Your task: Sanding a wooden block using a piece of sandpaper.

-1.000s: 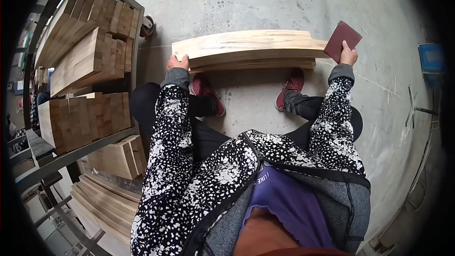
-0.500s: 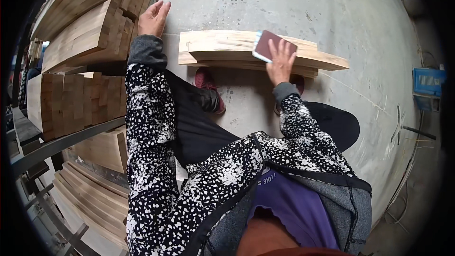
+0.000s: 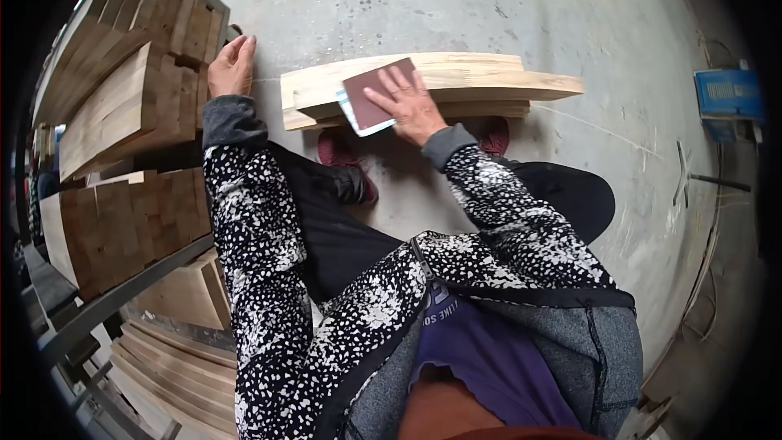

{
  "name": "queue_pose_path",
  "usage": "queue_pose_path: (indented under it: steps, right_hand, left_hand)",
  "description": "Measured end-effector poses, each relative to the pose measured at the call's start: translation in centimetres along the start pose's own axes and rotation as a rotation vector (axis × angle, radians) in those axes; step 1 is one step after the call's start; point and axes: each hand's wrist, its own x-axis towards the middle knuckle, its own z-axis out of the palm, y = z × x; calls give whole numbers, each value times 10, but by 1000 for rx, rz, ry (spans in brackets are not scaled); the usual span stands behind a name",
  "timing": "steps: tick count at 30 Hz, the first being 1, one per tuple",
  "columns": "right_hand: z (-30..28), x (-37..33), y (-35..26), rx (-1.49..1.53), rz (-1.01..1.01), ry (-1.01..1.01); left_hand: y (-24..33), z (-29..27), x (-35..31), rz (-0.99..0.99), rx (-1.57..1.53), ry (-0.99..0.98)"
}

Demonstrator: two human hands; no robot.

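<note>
My right hand (image 3: 411, 112) lies with spread fingers over a reddish-brown sheet of sandpaper (image 3: 373, 99), pressing it on the pale wooden boards (image 3: 476, 70). A white and light-blue layer shows under the sheet's left and lower edges. The boards lie crosswise in front of me, stacked and unevenly offset, above my shoes. My left hand (image 3: 231, 68) is raised beside the timber rack, apart from the boards, with loosely bent fingers and nothing visible in them.
On the left, a metal rack (image 3: 134, 265) bears several stacks of wooden blocks (image 3: 134, 224). More long boards (image 3: 175, 375) lie low down. Grey concrete floor (image 3: 440, 0) stretches beyond the boards. A blue box (image 3: 727, 94) and a dark metal rod (image 3: 721, 182) are at the right.
My right hand has slid the sandpaper leftward along the boards, and the sheet has turned. My left hand appears slightly lower and farther left. The whole view has shifted a little.
</note>
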Motion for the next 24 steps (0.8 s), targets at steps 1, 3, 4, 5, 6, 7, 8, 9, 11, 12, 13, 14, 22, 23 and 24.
queue_pose_path:
  steps: [1, 3, 4, 5, 6, 7, 8, 9, 11, 12, 13, 14, 22, 23, 24]
  right_hand:
    - [-15, -18, 28, -31, 71, -9]
    - [-46, -65, 98, -147, 256, -15]
    - [-52, -81, 131, -205, 342, 3]
    - [-61, -108, 168, -262, 489, 0]
    - [-69, -134, 203, -316, 633, -1]
    - [-78, -157, 232, -310, 779, 43]
    - [-86, -162, 238, -288, 912, 90]
    - [-84, -162, 240, -282, 917, 99]
    - [-81, -161, 243, -283, 1070, 160]
    - [-79, -160, 245, -285, 1147, 189]
    - [-75, -153, 236, -290, 1098, 180]
    - [-69, -142, 217, -299, 1052, 171]
    - [-22, -39, 47, 21, 221, 66]
    - [-23, -39, 47, 32, 169, 55]
    - [-24, -40, 48, 43, 117, 43]
  left_hand:
    - [-2, -1, 3, 5, -11, -22]
    - [-4, 9, 7, 23, 4, -70]
    - [0, 1, 10, 37, 61, -65]
    - [-5, 8, 13, 48, 43, -90]
    - [-13, 15, 15, 38, 45, -114]
    - [-19, 22, 19, 32, 53, -135]
    - [-18, 21, 18, 24, 75, -141]
    - [-18, 22, 17, 34, 80, -143]
    - [-17, 22, 17, 27, 106, -158]
    - [-17, 21, 18, 22, 117, -167]
    - [-17, 20, 17, 23, 124, -168]
    - [-15, 18, 17, 28, 128, -166]
    - [-16, 50, 35, 91, 153, -211]
    - [-16, 52, 31, 81, 201, -228]
    - [-16, 52, 29, 70, 248, -245]
